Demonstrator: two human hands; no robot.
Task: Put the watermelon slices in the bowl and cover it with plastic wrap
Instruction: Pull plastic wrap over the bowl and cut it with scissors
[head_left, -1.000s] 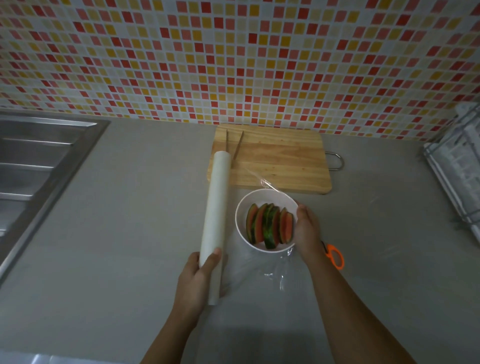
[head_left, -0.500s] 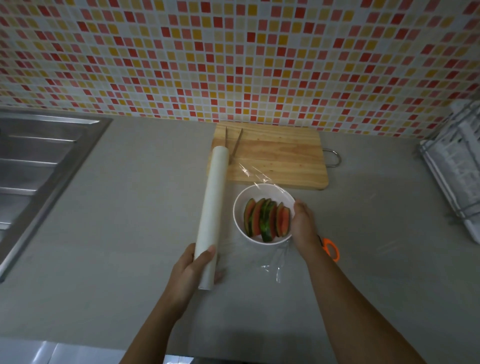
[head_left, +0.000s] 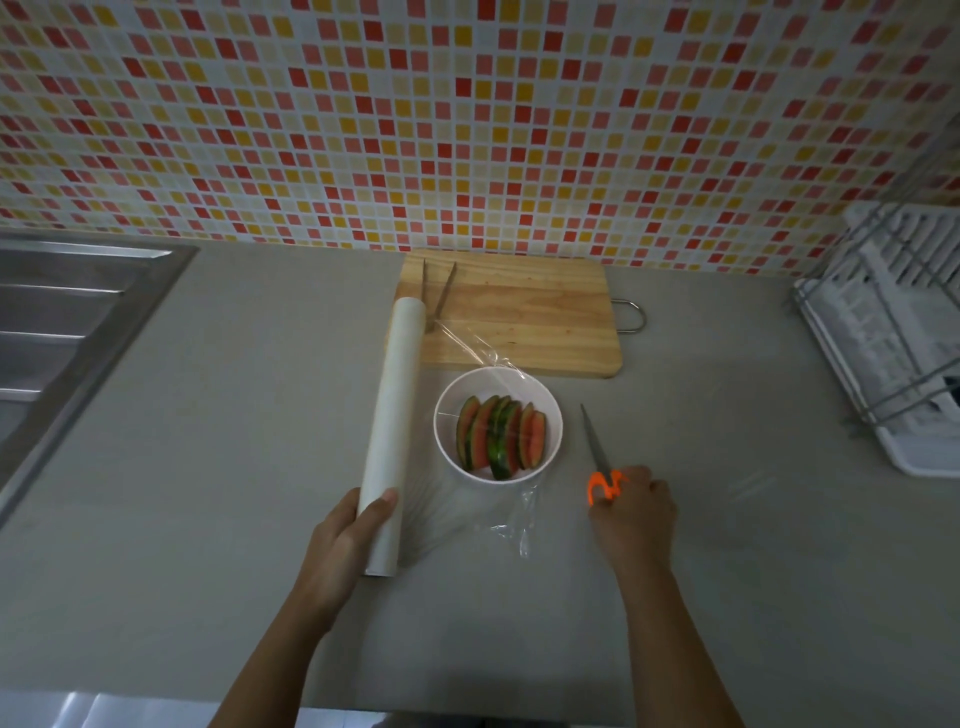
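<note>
1. left hand (head_left: 348, 535) grips the near end of the plastic wrap roll (head_left: 392, 415), which lies on the counter (head_left: 208, 467) just left of the bowl (head_left: 551, 410).
2. right hand (head_left: 634, 512) has fingers curled on the scissors (head_left: 602, 462) handles, just right of the bowl.
3. bowl sits mid-counter between the hands, watermelon slices (head_left: 501, 436) inside, film (head_left: 522, 512) stretched over it from the roll.
4. cutting board (head_left: 519, 322) lies behind the bowl, at the counter's back edge.

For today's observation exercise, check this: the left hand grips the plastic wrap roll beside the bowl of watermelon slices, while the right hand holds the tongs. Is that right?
No. In the head view the right hand holds the orange-handled scissors, not the tongs, which lie on the cutting board. Otherwise yes: the left hand grips the plastic wrap roll beside the bowl of watermelon slices.
</note>
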